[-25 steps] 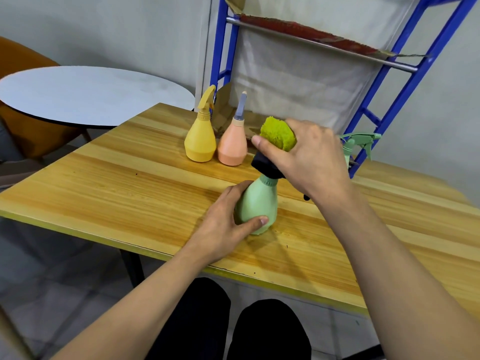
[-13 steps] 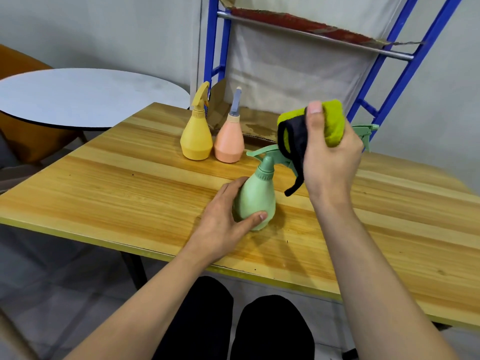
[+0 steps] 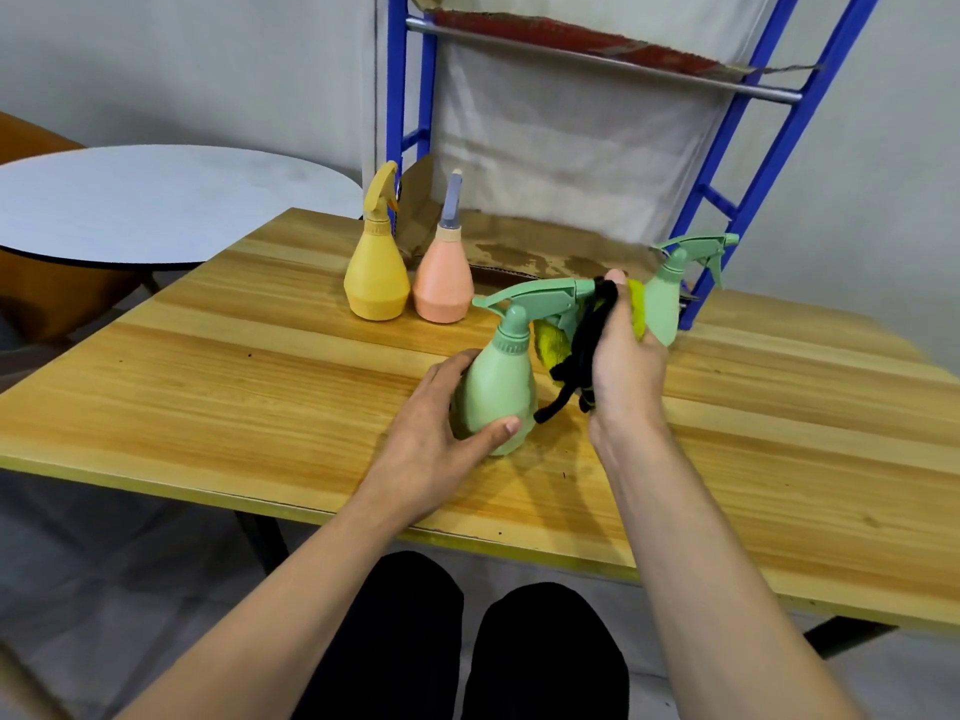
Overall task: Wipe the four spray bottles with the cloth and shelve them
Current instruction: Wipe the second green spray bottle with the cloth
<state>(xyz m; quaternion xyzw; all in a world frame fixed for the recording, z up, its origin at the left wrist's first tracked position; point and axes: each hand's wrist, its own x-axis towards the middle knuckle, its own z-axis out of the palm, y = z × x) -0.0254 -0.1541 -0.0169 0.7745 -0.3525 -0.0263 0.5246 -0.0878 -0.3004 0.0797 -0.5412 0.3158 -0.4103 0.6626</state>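
Observation:
A green spray bottle (image 3: 498, 381) stands upright on the wooden table (image 3: 260, 376), and my left hand (image 3: 441, 423) grips its body low on the left side. My right hand (image 3: 623, 356) holds a yellow-green cloth with black edging (image 3: 576, 345) against the back of that bottle's trigger head. Behind my right hand stands a second green spray bottle (image 3: 670, 288), partly hidden. A yellow spray bottle (image 3: 376, 272) and a pink one (image 3: 444, 283) stand side by side at the table's far edge.
A blue metal shelf rack (image 3: 727, 163) with a cloth backing rises behind the table; a cardboard-lined shelf (image 3: 571, 33) crosses it high up. A round grey table (image 3: 156, 200) stands at the left. My legs show below the table's front edge.
My right hand lifted the cloth off the nozzle top, then dropped it to the back of the trigger head. My left hand has kept its hold on the bottle.

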